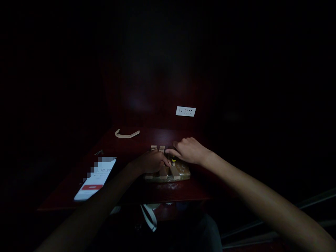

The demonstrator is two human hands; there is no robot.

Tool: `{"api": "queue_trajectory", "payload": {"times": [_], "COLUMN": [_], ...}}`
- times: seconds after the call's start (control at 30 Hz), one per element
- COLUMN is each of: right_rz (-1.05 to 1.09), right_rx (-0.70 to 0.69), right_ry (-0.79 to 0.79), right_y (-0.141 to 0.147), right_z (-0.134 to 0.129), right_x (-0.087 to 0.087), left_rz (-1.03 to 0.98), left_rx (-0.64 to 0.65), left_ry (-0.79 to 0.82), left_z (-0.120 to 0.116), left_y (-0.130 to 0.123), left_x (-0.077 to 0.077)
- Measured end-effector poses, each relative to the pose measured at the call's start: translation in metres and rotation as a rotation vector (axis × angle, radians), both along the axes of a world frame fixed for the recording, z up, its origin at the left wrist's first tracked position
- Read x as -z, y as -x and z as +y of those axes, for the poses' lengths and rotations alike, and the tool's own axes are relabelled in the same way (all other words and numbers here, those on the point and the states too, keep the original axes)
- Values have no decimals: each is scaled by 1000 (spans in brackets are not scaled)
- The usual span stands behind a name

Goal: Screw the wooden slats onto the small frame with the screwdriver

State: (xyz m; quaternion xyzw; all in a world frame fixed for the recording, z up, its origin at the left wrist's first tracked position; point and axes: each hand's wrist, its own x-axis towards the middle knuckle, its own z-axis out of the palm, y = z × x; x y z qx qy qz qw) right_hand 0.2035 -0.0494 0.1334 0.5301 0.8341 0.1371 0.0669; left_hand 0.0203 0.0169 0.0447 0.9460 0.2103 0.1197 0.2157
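My right hand [190, 150] is closed round a yellow-and-black screwdriver [173, 159], mostly hidden by the fingers. Its tip points down at a light wooden strip [174, 171]. Against the wood beside the tip, my left hand [154, 161] presses with its fingers bent, steadying the pieces. Several wooden strips lie side by side on a flat brown package [186, 170] with a shiny clear wrap. Two small wooden ends [162, 147] stick out beyond my left hand. In the dim light the exact contact between tip and wood cannot be made out.
A curved wooden hook-shaped piece [127, 135] lies at the back left of the dark red table [126, 192]. Small thin metal pieces, perhaps screws [99, 152], lie near a lit phone [92, 185]. A white socket panel [186, 111] is on the wall. A pale strap [150, 217] hangs below the table's edge.
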Motion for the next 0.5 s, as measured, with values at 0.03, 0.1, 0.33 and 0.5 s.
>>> {"api": "queue_trajectory", "payload": {"times": [0.03, 0.1, 0.33, 0.5], "right_rz": [13, 48, 72, 84], "right_rx": [7, 3, -59, -34], "right_ry": [19, 81, 71, 109], "right_y": [-1, -3, -3, -1], "right_z": [0, -2, -6, -7], "right_x": [0, -1, 0, 0], "left_rz": [5, 11, 15, 36], "left_rx": [-2, -3, -3, -20], "left_ry": [0, 7, -10, -24], "left_z": [0, 1, 4, 4], "left_y": [0, 1, 0, 1], "left_x": [0, 1, 2, 1]}}
